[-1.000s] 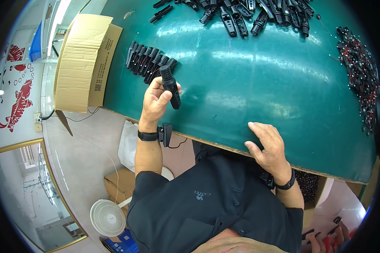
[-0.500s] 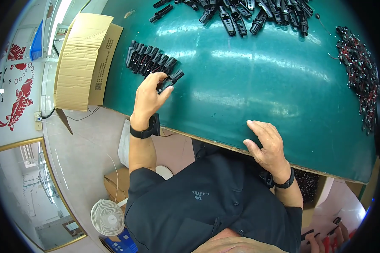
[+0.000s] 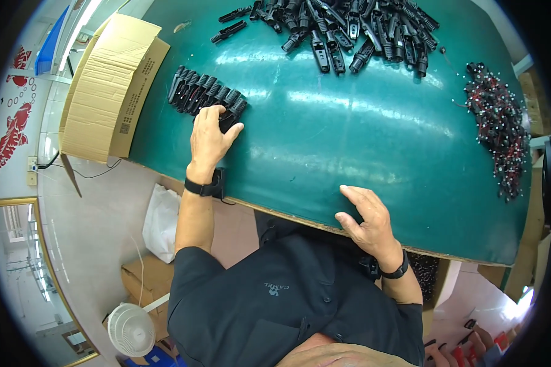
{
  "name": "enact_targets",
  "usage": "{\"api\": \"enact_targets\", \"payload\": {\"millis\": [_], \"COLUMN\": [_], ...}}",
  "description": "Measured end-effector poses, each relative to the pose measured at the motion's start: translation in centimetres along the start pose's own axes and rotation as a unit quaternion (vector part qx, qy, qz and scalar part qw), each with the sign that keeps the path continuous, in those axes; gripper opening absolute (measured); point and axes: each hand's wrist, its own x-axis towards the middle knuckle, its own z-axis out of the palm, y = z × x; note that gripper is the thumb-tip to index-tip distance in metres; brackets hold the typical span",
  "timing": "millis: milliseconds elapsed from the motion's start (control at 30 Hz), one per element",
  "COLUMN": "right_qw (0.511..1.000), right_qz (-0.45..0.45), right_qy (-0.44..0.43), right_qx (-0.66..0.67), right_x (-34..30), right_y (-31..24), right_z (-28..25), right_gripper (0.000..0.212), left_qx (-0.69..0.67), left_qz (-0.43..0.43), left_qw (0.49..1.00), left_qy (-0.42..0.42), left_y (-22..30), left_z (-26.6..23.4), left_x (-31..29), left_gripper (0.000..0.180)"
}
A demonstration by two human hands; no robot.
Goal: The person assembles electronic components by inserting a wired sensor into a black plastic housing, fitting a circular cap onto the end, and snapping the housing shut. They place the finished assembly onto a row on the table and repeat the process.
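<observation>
Toward the left of the green table (image 3: 312, 140), my left hand (image 3: 211, 134) has its fingers and thumb around a black plastic housing with a ribbed end (image 3: 235, 112). That housing lies at the right end of a slanting row of similar black housings (image 3: 196, 88), set side by side against each other. My fingers cover part of it. Close to the table's front edge, my right hand (image 3: 370, 220) rests with thumb and fingers apart, holding nothing.
A large heap of black housings (image 3: 373, 40) lies at the far side, with a loose one (image 3: 228, 31) left of it. Small parts with red and black wires (image 3: 499, 128) are piled at the right. A cardboard box (image 3: 98, 92) stands left; a white fan (image 3: 131, 330) is below.
My left hand has brought the housing down against the end of the row. My right hand stays open by the front edge. The whole view has shifted a little.
</observation>
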Motion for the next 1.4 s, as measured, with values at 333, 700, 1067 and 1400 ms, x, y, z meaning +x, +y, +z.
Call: {"api": "enact_targets", "payload": {"millis": [333,700,1067,1400], "right_qw": [0.985,0.936,0.907,0.981], "right_qz": [-0.031,-0.031,0.034,-0.077], "right_qy": [-0.15,0.061,0.046,0.121], "right_qx": [-0.073,-0.345,-0.416,-0.132], "right_x": [6.1,25.8,24.7,11.2], "right_y": [-0.5,7.9,8.5,3.3], "right_z": [-3.4,2.7,3.7,3.4], "right_gripper": [0.05,0.042,0.026,0.025], "left_qx": [-0.117,-0.345,-0.591,-0.727], "left_qz": [-0.016,-0.074,-0.106,-0.197], "left_qw": [0.992,0.935,0.799,0.651], "left_qy": [0.041,0.026,-0.025,-0.096], "left_y": [-3.9,4.9,8.3,14.1], "left_z": [-2.1,-0.8,3.1,4.1], "left_x": [-4.1,-8.7,-8.9,-7.0], "left_gripper": [0.066,0.052,0.046,0.046]}}
